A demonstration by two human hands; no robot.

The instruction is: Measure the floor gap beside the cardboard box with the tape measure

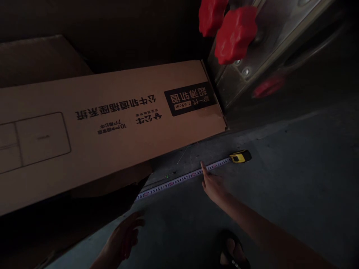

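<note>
A tape measure [238,157] with a yellow and black case lies on the floor, its white blade [179,180] pulled out far to the left. My right hand [213,185] is at the blade, left of the case. Its index finger is stretched out across the blade, and the hand grips nothing I can see. Lower left, my left hand [123,237] is below the blade's visible left end, apart from it. Its fingers curl around a dark pinkish-red object [127,244], too dim and covered to name.
A long cardboard box [117,145] with upside-down black print slants over the floor above the blade. Red lobed knobs [237,33] are on a metal frame [269,41] at upper right. A sandaled foot [232,248] stands on the grey floor [294,179] at the bottom.
</note>
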